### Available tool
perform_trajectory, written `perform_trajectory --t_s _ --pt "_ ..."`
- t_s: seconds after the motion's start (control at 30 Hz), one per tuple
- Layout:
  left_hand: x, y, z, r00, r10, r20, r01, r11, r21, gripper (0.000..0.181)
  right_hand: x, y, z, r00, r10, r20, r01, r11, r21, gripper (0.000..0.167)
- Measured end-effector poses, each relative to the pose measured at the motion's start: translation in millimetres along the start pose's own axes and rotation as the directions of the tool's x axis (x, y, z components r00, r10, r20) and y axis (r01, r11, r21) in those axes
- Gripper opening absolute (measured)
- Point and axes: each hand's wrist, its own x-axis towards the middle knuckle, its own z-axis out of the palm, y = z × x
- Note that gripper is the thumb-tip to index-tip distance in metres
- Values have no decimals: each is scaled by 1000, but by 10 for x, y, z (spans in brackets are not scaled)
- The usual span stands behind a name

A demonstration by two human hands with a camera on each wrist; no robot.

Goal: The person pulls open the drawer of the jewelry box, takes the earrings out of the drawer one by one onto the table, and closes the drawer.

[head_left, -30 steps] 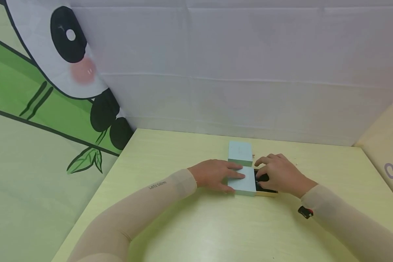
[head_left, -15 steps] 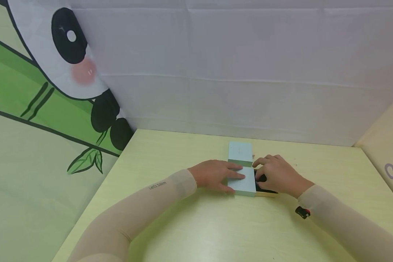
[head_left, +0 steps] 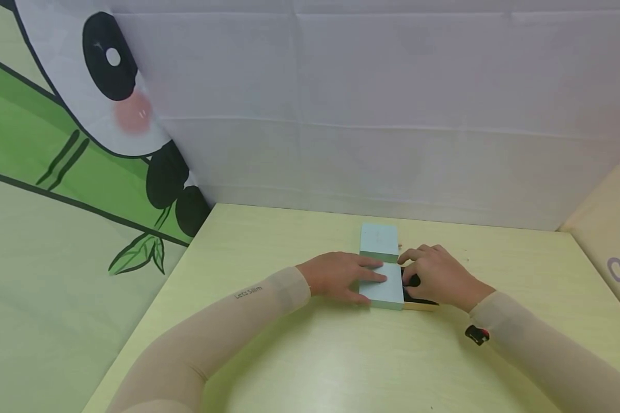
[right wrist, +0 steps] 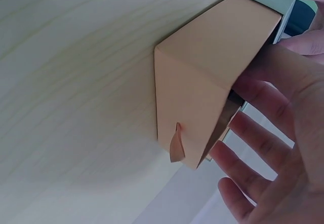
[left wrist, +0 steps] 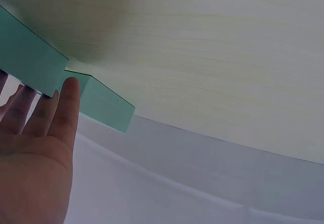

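Left hand (head_left: 338, 275) spread, fingers extended, laid across the top of a pale blue box cover (head_left: 384, 293); fingers not curled round it. Peach drawer (right wrist: 202, 57) juts from the cover on the person's right, partly out, dark inside, ribbon tab (right wrist: 176, 147) on its end face. Right hand (head_left: 439, 275) over the drawer, bent at the fingers; thumb and nearest finger dip past the rim, the other fingers loosely apart in the right wrist view. Whether the tips hold anything: cannot tell, the drawer wall hides them. Second blue box (head_left: 379, 240) just beyond the first, lying flat; a small reddish bit at its right edge, too small to name. All on a pale yellow tabletop (head_left: 299, 355), toward its far edge. Beige sleeves on both arms, lettering on the left sleeve (head_left: 227, 321); small black-and-red gadget (head_left: 477, 335) at the right wrist. Behind, pale creased cloth (head_left: 367, 86); cartoon print (head_left: 108, 57) at left, purple heart outline far right.
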Motion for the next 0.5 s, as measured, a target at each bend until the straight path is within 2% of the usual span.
perform_trajectory --t_s 0.5 --pt "-27 12 6 1000 10 -2 -10 1000 -3 69 -22 -54 -20 1000 -5 -22 4 1000 -17 13"
